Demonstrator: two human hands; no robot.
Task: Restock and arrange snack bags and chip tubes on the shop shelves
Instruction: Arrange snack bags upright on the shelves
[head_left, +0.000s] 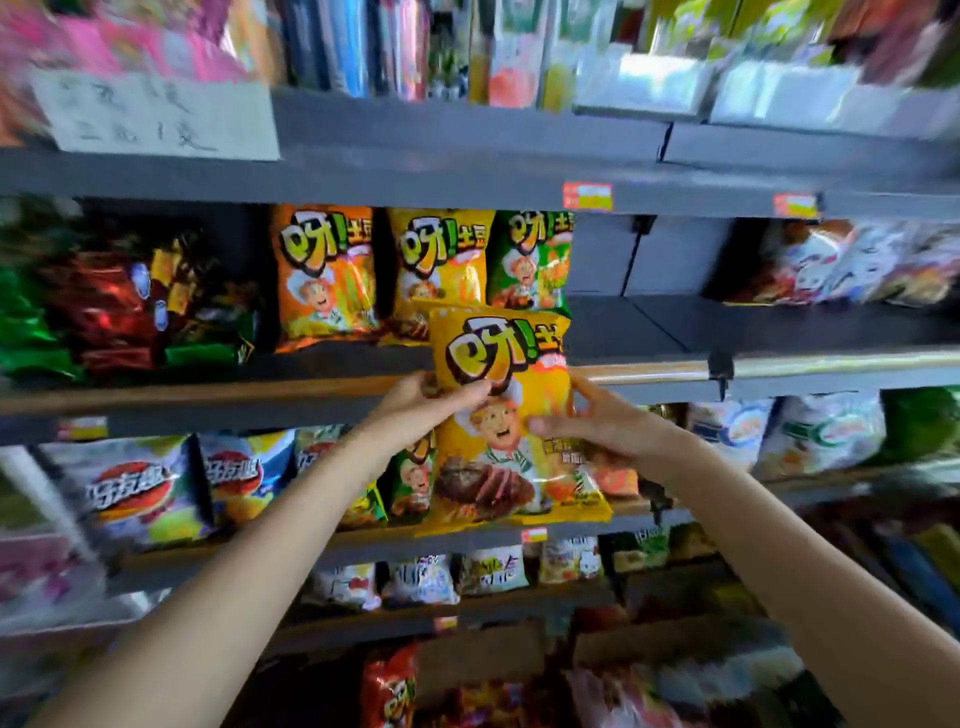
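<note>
Both my hands are clamped on the yellow snack bag (506, 415): my left hand (431, 402) pinches its left edge with the thumb across the front, and my right hand (597, 421) grips the right edge, thumb on the face. I hold the bag upright in the air, in front of the shelf rail (649, 371), its top reaching above the rail. Just above my hands stand three matching bags: orange (324, 275), yellow (441, 270) and green (530, 260). Up and to the right of my right hand the shelf (727, 325) lies bare, probably where this one goes. The risk, I think: the bag's bottom catches on the rail as I lift, or I nudge the green bag and topple the row. Squeezing too hard could crush what's inside.
</note>
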